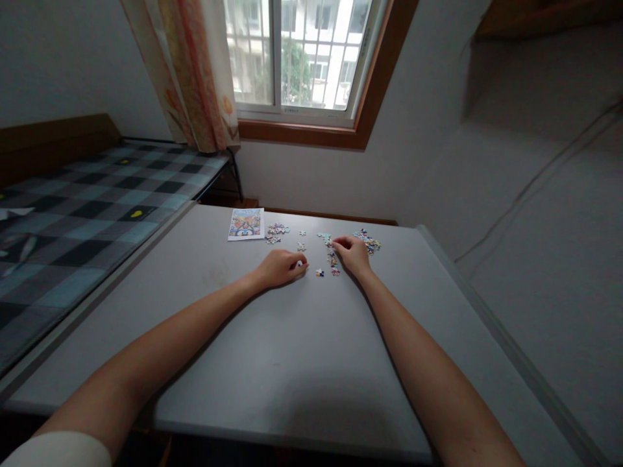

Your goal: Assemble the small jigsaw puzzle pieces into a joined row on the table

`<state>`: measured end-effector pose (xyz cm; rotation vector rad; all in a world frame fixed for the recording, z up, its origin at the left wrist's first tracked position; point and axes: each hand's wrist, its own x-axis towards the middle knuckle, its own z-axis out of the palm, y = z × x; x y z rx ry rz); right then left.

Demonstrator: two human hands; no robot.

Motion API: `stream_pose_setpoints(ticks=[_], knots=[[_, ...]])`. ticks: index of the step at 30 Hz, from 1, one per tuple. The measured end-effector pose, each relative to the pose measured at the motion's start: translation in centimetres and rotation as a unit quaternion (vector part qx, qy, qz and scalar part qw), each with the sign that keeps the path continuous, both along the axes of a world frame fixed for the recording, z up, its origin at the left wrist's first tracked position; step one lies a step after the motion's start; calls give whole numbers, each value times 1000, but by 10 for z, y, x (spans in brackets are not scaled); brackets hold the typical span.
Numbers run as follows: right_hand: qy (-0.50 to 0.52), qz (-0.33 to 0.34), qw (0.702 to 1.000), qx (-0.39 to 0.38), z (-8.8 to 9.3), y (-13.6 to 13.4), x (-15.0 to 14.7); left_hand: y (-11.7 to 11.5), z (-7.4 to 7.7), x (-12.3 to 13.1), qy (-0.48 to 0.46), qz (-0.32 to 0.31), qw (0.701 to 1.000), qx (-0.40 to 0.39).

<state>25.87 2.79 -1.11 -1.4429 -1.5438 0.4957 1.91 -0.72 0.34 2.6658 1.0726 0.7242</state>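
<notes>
Your left hand (282, 267) curled shut on a small piece (298, 264), mid-frame on the table (292, 363). Your right hand (354, 254) touched the pieces (333, 259) just right of it with bent fingers; I could not tell its hold.

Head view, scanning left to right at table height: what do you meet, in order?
Checked bed → picture card → left hand → loose puzzle pieces between the hands → right hand. The two piece heaps overlap the hands sideways, so they are left out.
</notes>
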Motion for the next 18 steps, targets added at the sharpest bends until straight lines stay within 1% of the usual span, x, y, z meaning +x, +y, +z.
stream_pose_setpoints(ticks=[7,12,18], knots=[[-49,-14,999,-19,5,-3,-5,-1,1,0,6,2,1000,4],[-73,-35,997,-18,5,-4,-8,0,1,0,8,-1,1000,1],[-93,-20,995,6,1,-2,-3,0,0,-1,7,0,1000,-1]])
